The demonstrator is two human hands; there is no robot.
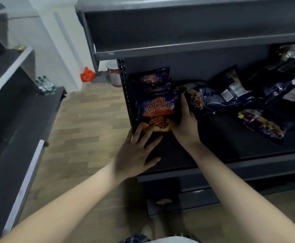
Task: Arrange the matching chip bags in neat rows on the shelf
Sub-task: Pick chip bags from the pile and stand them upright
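Left hand (136, 151) is lying flat and spread on the shelf (187, 160) front, fingertips (139, 126) touching the bottom edge of the front bag (156, 114), gripping nothing. Right hand (185, 123) is cupping that bag's right side, fingers wrapped partly behind it. I'm reading this as seating the bag upright at the left end, against the post (123, 81).

Behind it, two matching bags (154, 81) are standing in file, so a row is forming front to back.

To do this well, I'm judging: square the bottom edge, keep the face forward, press it back until it meets the one behind, then let go gently so it isn't tipping.

Further right, loose bags (231, 95) are lying scattered flat, unsorted.
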